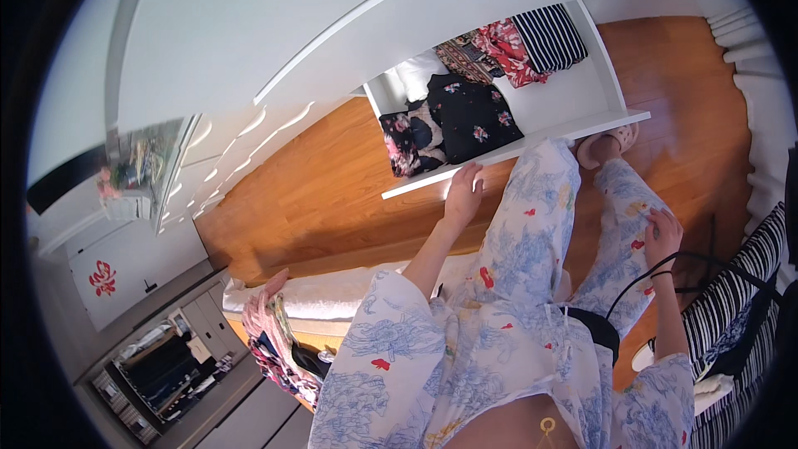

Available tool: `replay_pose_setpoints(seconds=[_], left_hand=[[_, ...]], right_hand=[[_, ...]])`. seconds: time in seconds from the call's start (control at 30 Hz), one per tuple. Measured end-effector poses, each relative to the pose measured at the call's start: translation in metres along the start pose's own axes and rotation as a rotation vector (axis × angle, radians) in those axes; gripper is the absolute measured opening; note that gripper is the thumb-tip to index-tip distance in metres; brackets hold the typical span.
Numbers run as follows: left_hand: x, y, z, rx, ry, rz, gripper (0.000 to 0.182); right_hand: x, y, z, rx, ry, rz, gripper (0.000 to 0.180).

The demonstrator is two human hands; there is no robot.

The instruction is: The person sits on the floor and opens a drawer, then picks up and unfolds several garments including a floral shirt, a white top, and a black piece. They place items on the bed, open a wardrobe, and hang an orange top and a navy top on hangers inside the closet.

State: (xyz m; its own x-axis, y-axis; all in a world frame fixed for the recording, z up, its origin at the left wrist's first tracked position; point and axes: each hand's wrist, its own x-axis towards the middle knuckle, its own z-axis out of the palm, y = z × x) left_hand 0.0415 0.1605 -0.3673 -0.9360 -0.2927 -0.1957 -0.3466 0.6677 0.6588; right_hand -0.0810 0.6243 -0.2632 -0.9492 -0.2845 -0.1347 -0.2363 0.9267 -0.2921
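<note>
A white drawer [564, 106] is pulled out in front of me, with folded clothes inside. At its near left lies a black garment with flower print [477, 118], beside a dark and pink floral garment [408, 143]. Along the back are a white folded cloth [421, 75], a patterned brown cloth [464, 57], a red floral garment [506, 50] and a black-and-white striped garment [551, 37]. My left hand [462, 196] is empty, its fingertips at the drawer's front edge; whether they touch it is unclear. My right hand [663, 238] rests empty against my right trouser leg.
A low bench or bed edge with a white cover [312, 296] lies behind my left arm, a heap of clothes [280, 349] on its end. A striped fabric item [735, 287] and a black cable [704, 255] are at right. White curtains [764, 100] hang beyond.
</note>
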Motion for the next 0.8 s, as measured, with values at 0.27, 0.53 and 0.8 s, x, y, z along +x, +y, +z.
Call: replay_pose_setpoints(seconds=[0.27,0.53,0.8], left_hand=[[-0.125,0.012,-0.054,-0.068,-0.205,-0.046,0.033],[-0.269,-0.024,-0.110,0.146,-0.046,-0.113,0.031],[-0.319,-0.016,-0.115,0.283,0.192,-0.098,0.029]], right_hand=[[-0.008,-0.015,-0.007,-0.098,-0.073,-0.156,0.011],[-0.005,-0.037,-0.015,-0.100,-0.144,-0.349,0.011],[-0.013,-0.068,-0.010,-0.156,-0.340,-0.434,0.011]])
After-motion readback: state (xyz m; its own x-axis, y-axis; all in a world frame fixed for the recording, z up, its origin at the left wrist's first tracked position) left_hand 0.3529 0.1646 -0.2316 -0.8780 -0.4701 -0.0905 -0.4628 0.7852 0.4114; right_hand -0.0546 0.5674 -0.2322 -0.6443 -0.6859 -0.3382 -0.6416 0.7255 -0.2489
